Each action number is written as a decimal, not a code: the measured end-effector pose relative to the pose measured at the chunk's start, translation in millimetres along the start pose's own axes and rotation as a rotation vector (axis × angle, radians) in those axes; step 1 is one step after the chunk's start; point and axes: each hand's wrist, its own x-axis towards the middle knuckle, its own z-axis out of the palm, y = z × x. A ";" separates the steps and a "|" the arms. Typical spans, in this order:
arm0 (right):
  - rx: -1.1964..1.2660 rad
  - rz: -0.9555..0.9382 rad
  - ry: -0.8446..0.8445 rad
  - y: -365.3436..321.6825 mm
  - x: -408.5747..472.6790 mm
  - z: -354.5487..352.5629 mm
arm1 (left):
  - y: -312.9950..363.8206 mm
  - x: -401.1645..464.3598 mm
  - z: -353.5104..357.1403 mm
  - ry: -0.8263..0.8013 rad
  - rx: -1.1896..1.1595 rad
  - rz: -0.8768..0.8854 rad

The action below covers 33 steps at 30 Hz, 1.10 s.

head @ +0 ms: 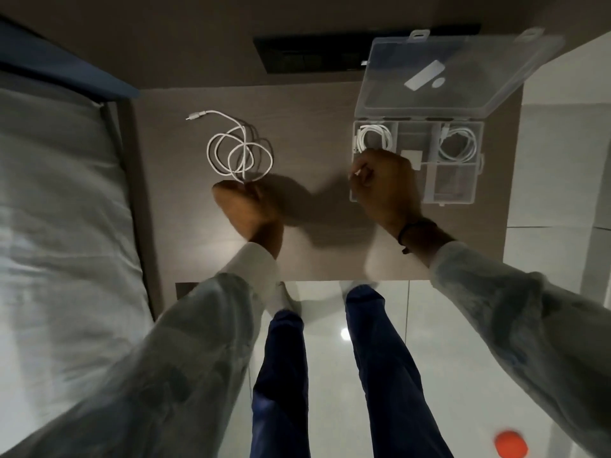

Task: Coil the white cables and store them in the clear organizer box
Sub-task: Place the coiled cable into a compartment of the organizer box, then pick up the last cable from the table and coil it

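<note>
A loose white cable (238, 150) lies in untidy loops on the brown table, its plug end pointing far left. My left hand (246, 203) touches the near edge of those loops, fingers closed around the strand. The clear organizer box (456, 185) stands open at the right, its lid (449, 74) tilted back. One coiled white cable (375, 137) sits in the far left compartment, another (458, 143) in the far right one. My right hand (385, 186) is over the box's left side, pinching the end of the left coiled cable.
A small white adapter (411, 157) lies in the middle compartment. A bed with grey sheets (59, 200) runs along the left of the table (314, 133). A black panel (297, 57) is on the wall behind. An orange object (510, 442) lies on the glossy floor.
</note>
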 end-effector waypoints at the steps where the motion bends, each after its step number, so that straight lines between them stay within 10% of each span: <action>1: 0.006 -0.031 -0.030 -8.4 1.7 7.3 | -2.7 11.1 -1.8 -0.006 0.015 -0.048; 17: 0.468 0.417 -0.261 -138.3 56.8 113.2 | -33.5 63.5 -20.6 -0.300 -0.116 -0.058; 26: 0.568 0.514 -0.337 -162.6 21.7 83.7 | -16.0 41.6 -91.2 -0.636 -0.586 -0.156; 33: 0.433 0.379 -0.184 -197.2 -32.6 18.4 | 16.5 18.9 -190.3 -0.749 -0.527 0.007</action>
